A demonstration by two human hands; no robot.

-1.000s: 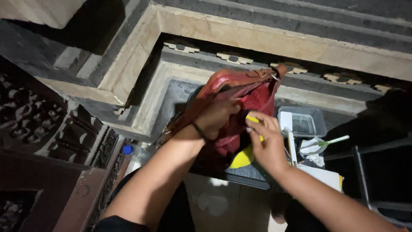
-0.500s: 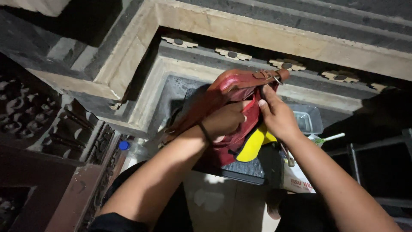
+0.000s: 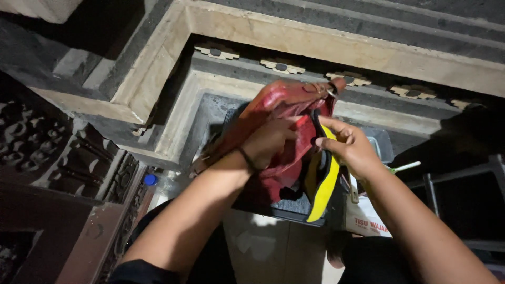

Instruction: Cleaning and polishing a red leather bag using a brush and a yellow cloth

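Hands both closed: left hand [image 3: 271,144] grips red bag [image 3: 284,137], right hand [image 3: 350,150] pinches yellow-black item [image 3: 323,189].

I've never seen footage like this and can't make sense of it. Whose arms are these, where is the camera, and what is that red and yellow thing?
The camera sits on a person's head and looks down, so the two bare arms reaching out from the bottom edge are that person's own. There is no machine here. The left hand, with a dark band at its wrist, grips a worn red bag of soft, leather-like material. The right hand holds the bag's edge, where a yellow and black item hangs out of it; I cannot tell what that item is. Under the bag is a dark tray. Further back is a clear plastic container, and at lower left a bottle with a blue cap. Around all this are carved stone ledges.
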